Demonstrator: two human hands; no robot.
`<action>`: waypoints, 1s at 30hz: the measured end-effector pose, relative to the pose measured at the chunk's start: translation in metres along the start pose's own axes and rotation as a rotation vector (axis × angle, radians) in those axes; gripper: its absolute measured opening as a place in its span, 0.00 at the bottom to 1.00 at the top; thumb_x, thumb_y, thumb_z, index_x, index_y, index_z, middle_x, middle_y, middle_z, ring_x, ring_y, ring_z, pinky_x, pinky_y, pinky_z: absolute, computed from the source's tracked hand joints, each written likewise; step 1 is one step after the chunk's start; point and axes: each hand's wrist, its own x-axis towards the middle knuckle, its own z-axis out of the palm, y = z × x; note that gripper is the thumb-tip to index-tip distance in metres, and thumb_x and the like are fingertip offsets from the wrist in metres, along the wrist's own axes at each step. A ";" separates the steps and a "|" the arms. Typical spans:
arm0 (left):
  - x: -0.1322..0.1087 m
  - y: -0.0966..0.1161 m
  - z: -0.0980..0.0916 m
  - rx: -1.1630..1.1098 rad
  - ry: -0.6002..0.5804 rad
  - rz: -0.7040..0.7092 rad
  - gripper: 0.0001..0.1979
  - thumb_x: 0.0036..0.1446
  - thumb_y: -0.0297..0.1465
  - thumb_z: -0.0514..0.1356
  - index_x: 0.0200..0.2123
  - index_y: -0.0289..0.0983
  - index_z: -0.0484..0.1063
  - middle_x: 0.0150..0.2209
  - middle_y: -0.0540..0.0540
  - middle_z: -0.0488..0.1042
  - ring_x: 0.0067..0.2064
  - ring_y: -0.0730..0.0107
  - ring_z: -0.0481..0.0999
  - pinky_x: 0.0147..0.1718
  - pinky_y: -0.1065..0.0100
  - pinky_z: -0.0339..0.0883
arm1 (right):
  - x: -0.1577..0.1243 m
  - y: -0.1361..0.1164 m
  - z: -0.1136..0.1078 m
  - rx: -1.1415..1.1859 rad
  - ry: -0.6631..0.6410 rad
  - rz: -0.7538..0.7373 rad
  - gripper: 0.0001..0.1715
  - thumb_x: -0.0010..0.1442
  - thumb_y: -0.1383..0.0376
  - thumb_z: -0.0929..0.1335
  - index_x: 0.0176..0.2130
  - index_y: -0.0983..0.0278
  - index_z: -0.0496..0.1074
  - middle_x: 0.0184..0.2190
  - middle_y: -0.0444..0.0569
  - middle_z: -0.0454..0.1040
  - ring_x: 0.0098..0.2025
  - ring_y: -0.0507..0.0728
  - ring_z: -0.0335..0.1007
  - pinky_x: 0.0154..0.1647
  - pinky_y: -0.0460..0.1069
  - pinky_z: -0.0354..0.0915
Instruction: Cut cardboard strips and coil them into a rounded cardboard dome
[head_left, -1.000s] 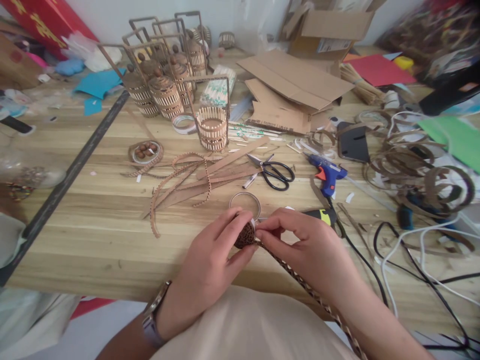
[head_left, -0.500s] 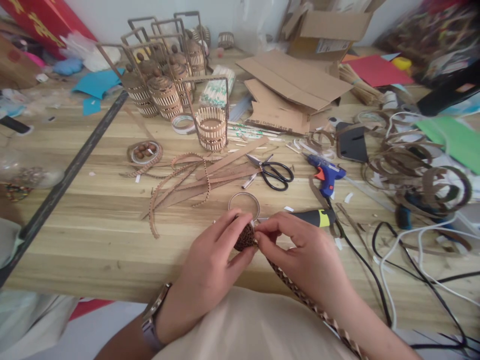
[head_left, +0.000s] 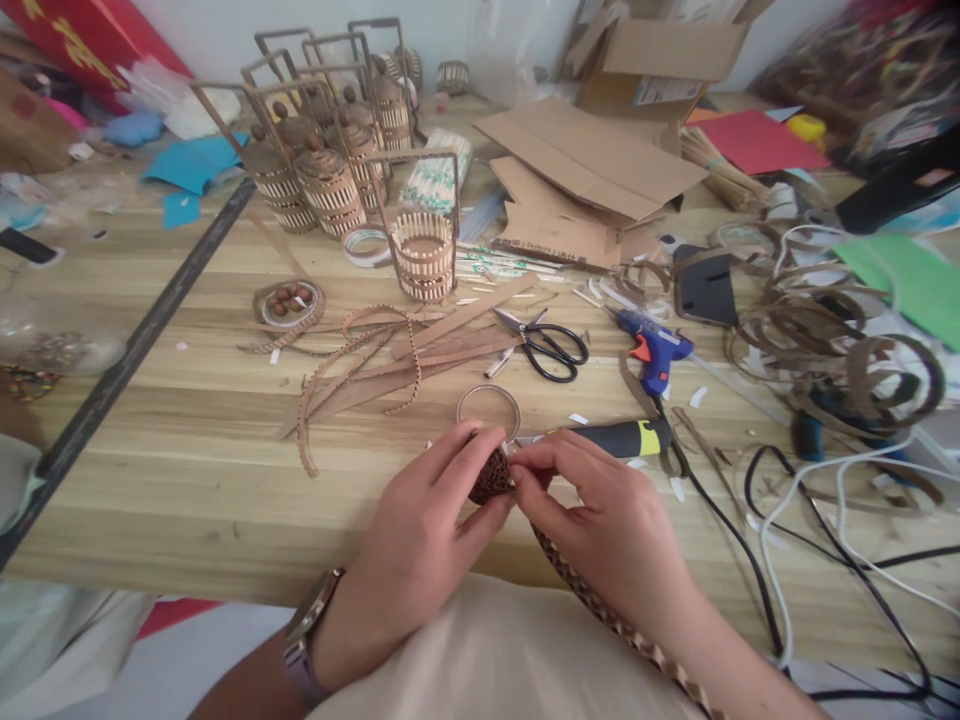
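Note:
A dark brown coil of rolled corrugated cardboard (head_left: 491, 478) sits between my hands, near the table's front edge. My left hand (head_left: 435, 505) wraps its fingers and thumb round the coil. At the coil's right side, my right hand (head_left: 592, 495) pinches the corrugated cardboard strip (head_left: 600, 600) between thumb and forefinger. The strip's loose end trails under my right wrist toward my lap. Just beyond my fingertips lies a thin ring (head_left: 489, 388). A cutter with a black and yellow handle (head_left: 630, 437) rests behind my right hand, partly covered by it.
Black scissors (head_left: 555, 350), a blue glue gun (head_left: 656, 345) and cardboard strips (head_left: 360, 385) lie beyond my hands. A small stick basket (head_left: 424, 258) and several lidded lanterns (head_left: 330, 190) stand farther back. Cables (head_left: 772, 540) and curled strips (head_left: 847, 330) crowd the right side.
My right hand and forearm have shifted very slightly, and the trailing strip has moved a little to the left. My left hand keeps its grip on the coil.

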 end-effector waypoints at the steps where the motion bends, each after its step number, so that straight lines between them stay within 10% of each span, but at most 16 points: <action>1: 0.000 0.000 0.000 -0.001 -0.001 -0.002 0.17 0.66 0.28 0.58 0.56 0.34 0.66 0.53 0.36 0.76 0.53 0.63 0.79 0.51 0.67 0.75 | 0.000 0.000 0.000 -0.002 0.002 -0.004 0.09 0.62 0.72 0.65 0.33 0.62 0.73 0.24 0.42 0.74 0.26 0.50 0.72 0.28 0.44 0.67; 30: 0.001 -0.001 -0.003 -0.049 -0.017 -0.050 0.19 0.63 0.25 0.60 0.57 0.38 0.66 0.55 0.40 0.76 0.57 0.63 0.76 0.56 0.64 0.72 | 0.013 -0.001 -0.011 -0.019 -0.066 0.093 0.10 0.61 0.71 0.65 0.29 0.60 0.72 0.24 0.42 0.74 0.26 0.52 0.71 0.28 0.45 0.65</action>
